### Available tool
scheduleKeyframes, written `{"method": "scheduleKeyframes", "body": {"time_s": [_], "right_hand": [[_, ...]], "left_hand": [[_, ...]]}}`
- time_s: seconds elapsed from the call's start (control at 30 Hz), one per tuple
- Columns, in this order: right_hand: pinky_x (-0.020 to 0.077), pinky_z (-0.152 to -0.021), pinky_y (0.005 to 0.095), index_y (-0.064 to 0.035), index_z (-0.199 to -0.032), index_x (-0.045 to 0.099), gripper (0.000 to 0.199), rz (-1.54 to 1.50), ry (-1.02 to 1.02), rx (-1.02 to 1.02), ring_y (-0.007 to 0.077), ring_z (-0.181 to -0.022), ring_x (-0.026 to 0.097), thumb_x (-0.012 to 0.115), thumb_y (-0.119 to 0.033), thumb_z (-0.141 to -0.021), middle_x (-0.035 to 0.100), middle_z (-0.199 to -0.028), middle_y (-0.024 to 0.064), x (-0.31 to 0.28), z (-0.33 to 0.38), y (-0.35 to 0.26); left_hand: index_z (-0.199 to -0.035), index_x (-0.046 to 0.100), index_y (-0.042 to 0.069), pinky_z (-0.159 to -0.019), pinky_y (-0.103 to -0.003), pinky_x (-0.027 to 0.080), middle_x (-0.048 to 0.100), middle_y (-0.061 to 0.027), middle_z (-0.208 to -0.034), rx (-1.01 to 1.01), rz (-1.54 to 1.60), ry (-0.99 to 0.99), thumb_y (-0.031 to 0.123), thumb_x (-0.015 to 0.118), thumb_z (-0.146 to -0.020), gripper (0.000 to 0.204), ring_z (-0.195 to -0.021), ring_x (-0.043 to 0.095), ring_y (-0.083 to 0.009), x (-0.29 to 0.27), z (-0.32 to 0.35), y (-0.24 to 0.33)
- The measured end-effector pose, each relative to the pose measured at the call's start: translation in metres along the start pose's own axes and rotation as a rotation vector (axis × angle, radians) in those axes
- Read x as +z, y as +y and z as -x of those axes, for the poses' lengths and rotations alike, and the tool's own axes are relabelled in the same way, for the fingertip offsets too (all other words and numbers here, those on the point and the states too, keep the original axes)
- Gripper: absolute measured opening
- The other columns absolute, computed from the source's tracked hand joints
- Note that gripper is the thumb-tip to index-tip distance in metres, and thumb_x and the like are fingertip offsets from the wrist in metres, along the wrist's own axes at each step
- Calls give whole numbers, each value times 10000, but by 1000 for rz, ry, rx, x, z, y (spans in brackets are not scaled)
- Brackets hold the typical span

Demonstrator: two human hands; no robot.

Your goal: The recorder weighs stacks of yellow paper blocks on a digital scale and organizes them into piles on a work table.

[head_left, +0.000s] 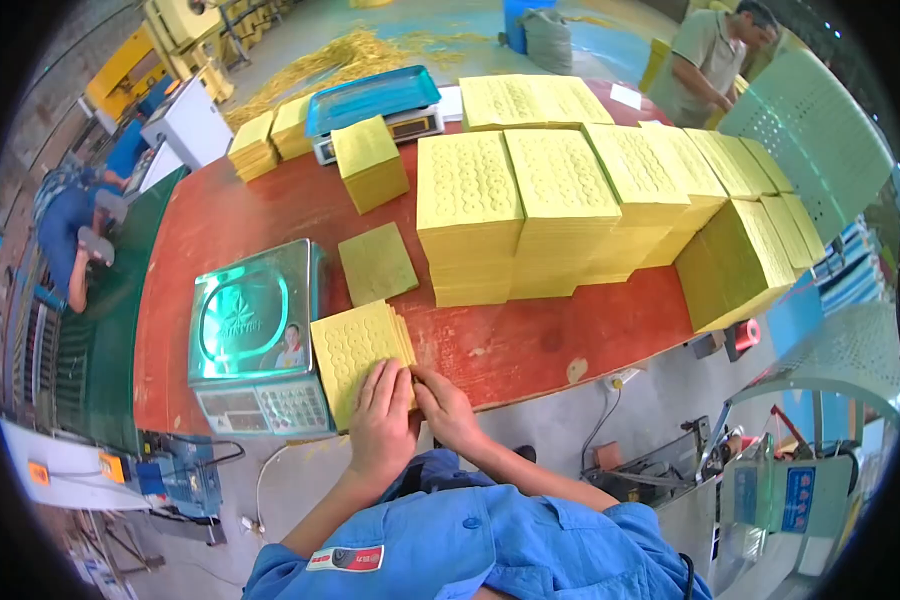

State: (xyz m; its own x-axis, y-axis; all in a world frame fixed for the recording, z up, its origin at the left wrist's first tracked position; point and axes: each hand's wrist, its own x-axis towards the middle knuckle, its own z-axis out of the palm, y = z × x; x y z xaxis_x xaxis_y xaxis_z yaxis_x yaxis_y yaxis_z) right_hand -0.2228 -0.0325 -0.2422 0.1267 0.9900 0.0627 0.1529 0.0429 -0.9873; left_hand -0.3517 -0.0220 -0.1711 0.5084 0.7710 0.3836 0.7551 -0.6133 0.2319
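Observation:
A small stack of yellow embossed paper sheets [350,350] lies at the table's near edge, its layers slightly fanned along the right side. My left hand [382,412] rests on top of this stack with fingers stretched flat and side by side. At the stack's right near edge, my right hand [448,408] has its fingers bent and closed on the sheets; the fingertips are partly hidden. Touching the stack on its left is a digital scale [240,310] with a shiny covered pan. Just behind the stack lies a flat yellow square [378,262].
Tall yellow sheet stacks [470,220] fill the right side of the red table [180,250]. A second scale with a blue tray [375,100] stands behind a small yellow stack [370,165]. One person [705,60] works at the far right, another [70,220] bends at far left.

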Motion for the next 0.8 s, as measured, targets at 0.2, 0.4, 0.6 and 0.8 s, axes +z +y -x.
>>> {"method": "scheduleKeyframes", "body": {"time_s": [0.2,0.4,0.6,0.8], "right_hand": [[543,-886,359,18,-1283,592,352,-172,-23,271,236,-1077,660,596,-131,-963,661,-1197,189,-12,-12,-28],[518,-922,319,7,-1286,604,340,-191,239,58,176,-1078,632,611,-100,-964,660,-1217,131,-55,-25,-45],[516,-887,291,43,-1297,578,339,-275,340,58,156,-1031,628,567,-74,-979,666,-1194,110,-82,-37,-82],[511,-894,294,42,-1291,586,339,-258,326,126,141,-1014,624,553,-69,-972,669,-1156,93,-112,-45,-55]], "left_hand": [[-1218,603,-49,-1050,-482,440,590,-213,-1288,97,210,-200,133,741,-781,493,-1242,543,-386,-59,-53,-26],[-1169,644,-31,-993,-426,493,642,-204,-1222,446,290,222,32,616,-882,295,-1158,611,-374,-66,-211,-34],[-1126,661,-40,-951,-417,507,671,-208,-1161,355,257,147,99,563,-941,251,-1091,635,-366,-8,-321,-45],[-1043,664,-20,-880,-469,509,683,-214,-1050,203,163,-54,165,535,-955,242,-1006,638,-389,34,-348,-41]]}}
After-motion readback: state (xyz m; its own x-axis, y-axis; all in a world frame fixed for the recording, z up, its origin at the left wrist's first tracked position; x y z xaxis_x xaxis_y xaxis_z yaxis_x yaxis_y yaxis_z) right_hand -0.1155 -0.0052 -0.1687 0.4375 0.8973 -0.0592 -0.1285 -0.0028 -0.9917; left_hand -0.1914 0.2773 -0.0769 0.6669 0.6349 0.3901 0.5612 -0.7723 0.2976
